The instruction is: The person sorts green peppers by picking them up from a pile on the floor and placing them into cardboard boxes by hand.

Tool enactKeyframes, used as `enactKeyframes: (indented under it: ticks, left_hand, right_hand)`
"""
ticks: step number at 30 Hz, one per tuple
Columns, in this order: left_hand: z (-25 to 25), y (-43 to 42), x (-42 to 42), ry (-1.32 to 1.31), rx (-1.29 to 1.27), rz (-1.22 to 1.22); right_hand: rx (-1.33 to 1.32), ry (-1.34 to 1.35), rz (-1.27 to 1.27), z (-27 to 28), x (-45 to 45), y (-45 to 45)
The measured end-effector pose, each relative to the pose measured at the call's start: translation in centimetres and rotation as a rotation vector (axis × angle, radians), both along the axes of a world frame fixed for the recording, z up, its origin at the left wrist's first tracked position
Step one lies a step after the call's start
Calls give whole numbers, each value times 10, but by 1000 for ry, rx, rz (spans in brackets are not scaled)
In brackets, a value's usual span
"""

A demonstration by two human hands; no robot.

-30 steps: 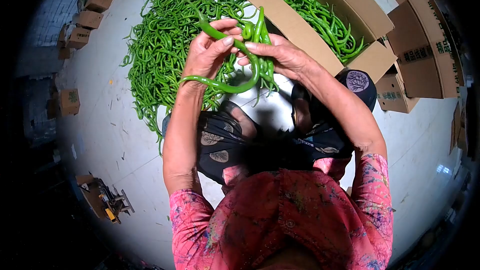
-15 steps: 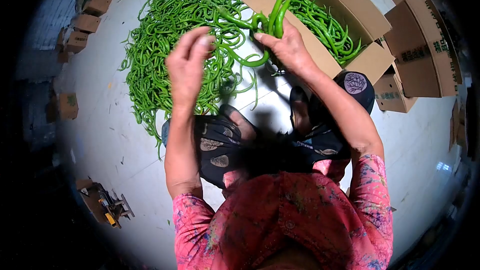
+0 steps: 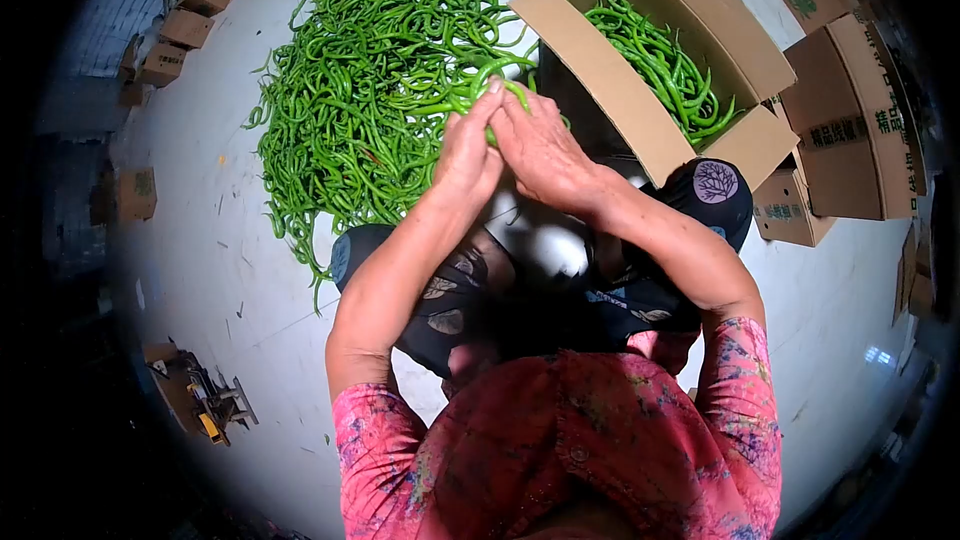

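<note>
Pale, smooth tiled floor (image 3: pixel 285 380) is shown in the head view, with small brown cardboard boxes (image 3: pixel 186 28) lined up toward its left edge. Long, curved green peppers are heaped on it in a loose pile (image 3: pixel 365 100). By the pile's right edge, slender green peppers (image 3: pixel 487 68) are clasped between the bare left hand (image 3: pixel 468 150) and bare right hand (image 3: pixel 545 148), pressed together, fingers partly hidden. More green peppers (image 3: pixel 665 65) are contained in an open brown cardboard carton (image 3: pixel 603 80), its left flap folded outward near the right hand.

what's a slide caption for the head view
Left hand and right hand hold green peppers beside a floor pile and an open carton of peppers.
</note>
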State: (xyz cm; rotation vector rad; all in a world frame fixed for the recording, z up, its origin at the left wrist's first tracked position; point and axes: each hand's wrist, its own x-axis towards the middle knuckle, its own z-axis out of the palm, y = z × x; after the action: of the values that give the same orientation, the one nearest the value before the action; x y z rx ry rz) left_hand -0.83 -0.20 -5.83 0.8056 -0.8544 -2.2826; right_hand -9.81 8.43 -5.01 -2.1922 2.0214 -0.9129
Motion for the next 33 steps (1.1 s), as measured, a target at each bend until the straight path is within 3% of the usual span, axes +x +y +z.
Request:
enactKeyframes:
  ticks: [3,8,14,18,22,27,29,31,33]
  left_hand:
    - [6,-14,5,-18,-24,41]
    - [5,-27,6,233,-5,-99]
    - [10,-41,9,219,-60,-59]
    - [23,-63,20,281,10,39]
    - [45,-58,28,398,-73,-41]
    - [48,-58,34,444,-159,-123]
    - [45,-57,33,478,-145,-147]
    - [47,-54,29,490,-166,-192]
    - [49,-50,28,474,-145,-233]
  right_hand:
    - [-11,45,44,9,4,7]
    - [-65,145,-37,25,-6,15]
    - [-219,241,-83,31,-7,21]
    - [-338,132,40,36,9,32]
    - [180,-109,325,18,5,40]
    - [230,-520,189,15,-10,35]
    - [431,-1205,141,16,-16,29]
    - [471,-1561,209,40,-21,28]
    - [318,-1734,269,38,-22,27]
